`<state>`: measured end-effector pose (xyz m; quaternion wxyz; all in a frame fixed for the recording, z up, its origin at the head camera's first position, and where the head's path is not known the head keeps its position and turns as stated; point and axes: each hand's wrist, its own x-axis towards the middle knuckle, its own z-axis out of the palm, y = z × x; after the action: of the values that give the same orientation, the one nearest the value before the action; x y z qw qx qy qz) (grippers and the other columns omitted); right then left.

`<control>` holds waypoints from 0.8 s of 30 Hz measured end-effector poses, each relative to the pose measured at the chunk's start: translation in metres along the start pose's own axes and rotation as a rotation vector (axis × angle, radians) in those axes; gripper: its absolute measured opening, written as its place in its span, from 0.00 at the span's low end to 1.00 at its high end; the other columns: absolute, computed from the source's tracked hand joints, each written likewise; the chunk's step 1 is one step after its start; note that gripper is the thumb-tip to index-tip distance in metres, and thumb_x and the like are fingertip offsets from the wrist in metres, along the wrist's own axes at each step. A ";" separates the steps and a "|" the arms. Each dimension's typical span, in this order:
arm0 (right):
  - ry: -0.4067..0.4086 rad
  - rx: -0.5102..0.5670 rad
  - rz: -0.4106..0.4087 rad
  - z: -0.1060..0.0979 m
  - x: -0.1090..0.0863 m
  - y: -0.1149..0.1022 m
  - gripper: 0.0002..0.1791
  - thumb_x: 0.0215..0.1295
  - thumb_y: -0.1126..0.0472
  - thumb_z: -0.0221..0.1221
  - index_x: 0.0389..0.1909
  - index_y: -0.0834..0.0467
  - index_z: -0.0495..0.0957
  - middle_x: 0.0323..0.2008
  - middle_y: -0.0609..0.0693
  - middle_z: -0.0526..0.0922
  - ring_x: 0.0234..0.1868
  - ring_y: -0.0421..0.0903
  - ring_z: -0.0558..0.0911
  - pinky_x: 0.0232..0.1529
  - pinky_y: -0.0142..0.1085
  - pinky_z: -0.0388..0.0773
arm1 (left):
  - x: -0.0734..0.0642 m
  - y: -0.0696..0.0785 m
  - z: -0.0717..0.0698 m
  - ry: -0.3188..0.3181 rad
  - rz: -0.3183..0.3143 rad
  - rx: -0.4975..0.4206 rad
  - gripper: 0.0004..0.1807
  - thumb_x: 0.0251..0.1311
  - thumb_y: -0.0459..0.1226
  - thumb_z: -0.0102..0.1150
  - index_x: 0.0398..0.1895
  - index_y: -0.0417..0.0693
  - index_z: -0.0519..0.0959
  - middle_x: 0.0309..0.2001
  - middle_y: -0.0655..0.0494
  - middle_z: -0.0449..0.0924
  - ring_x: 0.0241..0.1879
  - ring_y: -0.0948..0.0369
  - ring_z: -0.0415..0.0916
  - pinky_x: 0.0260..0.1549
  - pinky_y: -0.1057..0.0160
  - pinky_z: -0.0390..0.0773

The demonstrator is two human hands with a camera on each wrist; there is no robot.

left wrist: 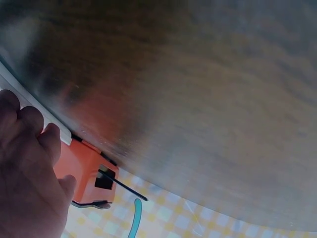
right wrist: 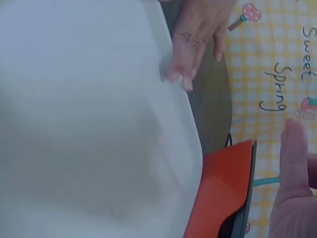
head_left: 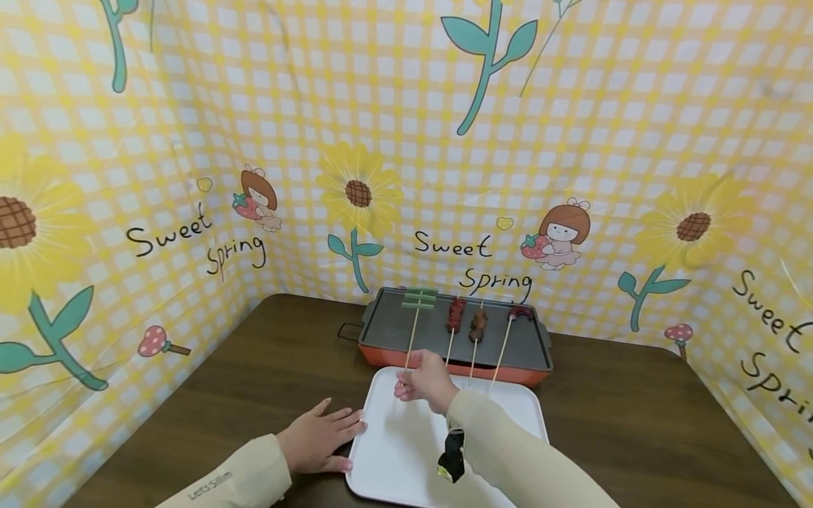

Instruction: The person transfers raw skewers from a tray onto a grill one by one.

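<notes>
My right hand (head_left: pixel 429 382) pinches the stick of a skewer (head_left: pixel 413 337) whose green vegetable strips lie over the left end of a flat grill pan (head_left: pixel 385 323). That hand is above a white tray (head_left: pixel 389 455). In the right wrist view its thumb (right wrist: pixel 295 158) shows at the right, with the skewer out of sight. My left hand (head_left: pixel 317 436) lies with fingers spread, fingertips at the tray's left rim. The left wrist view shows the same left hand (left wrist: pixel 27 168) by the tray edge.
On the grill's right half lie a red meat skewer (head_left: pixel 455 316), a brown meat skewer (head_left: pixel 478 327) and a dark red curved one (head_left: pixel 521 312). Their sticks jut over the front edge towards the tray. A wire handle (head_left: pixel 348 331) sticks out left. Checked cloth (head_left: pixel 406 212) walls the dark table (head_left: pixel 267 367).
</notes>
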<state>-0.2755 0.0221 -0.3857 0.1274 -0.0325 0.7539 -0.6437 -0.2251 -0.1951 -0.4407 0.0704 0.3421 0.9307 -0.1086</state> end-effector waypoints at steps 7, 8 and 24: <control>0.007 0.078 0.011 -0.007 0.011 -0.005 0.29 0.67 0.74 0.54 0.66 0.76 0.58 0.22 0.52 0.82 0.17 0.39 0.80 0.24 0.32 0.81 | 0.002 0.000 0.002 -0.016 -0.009 -0.001 0.37 0.63 0.64 0.45 0.70 0.56 0.67 0.71 0.59 0.64 0.69 0.61 0.62 0.65 0.45 0.60; 0.007 0.078 0.012 -0.009 0.012 -0.006 0.29 0.67 0.74 0.55 0.67 0.76 0.58 0.23 0.53 0.82 0.17 0.39 0.80 0.24 0.31 0.81 | 0.001 0.000 0.002 -0.016 -0.007 0.000 0.37 0.63 0.64 0.44 0.70 0.56 0.67 0.71 0.59 0.64 0.69 0.61 0.62 0.65 0.45 0.60; -0.034 0.103 0.092 -0.014 0.018 0.000 0.30 0.67 0.74 0.54 0.68 0.75 0.56 0.21 0.50 0.81 0.18 0.38 0.79 0.25 0.31 0.81 | 0.001 0.000 -0.001 -0.046 -0.018 -0.012 0.38 0.63 0.65 0.44 0.72 0.57 0.66 0.72 0.60 0.63 0.70 0.61 0.61 0.66 0.45 0.59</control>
<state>-0.2959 0.0314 -0.3861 0.1711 -0.0024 0.7183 -0.6744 -0.2265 -0.1944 -0.4400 0.0930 0.3305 0.9326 -0.1116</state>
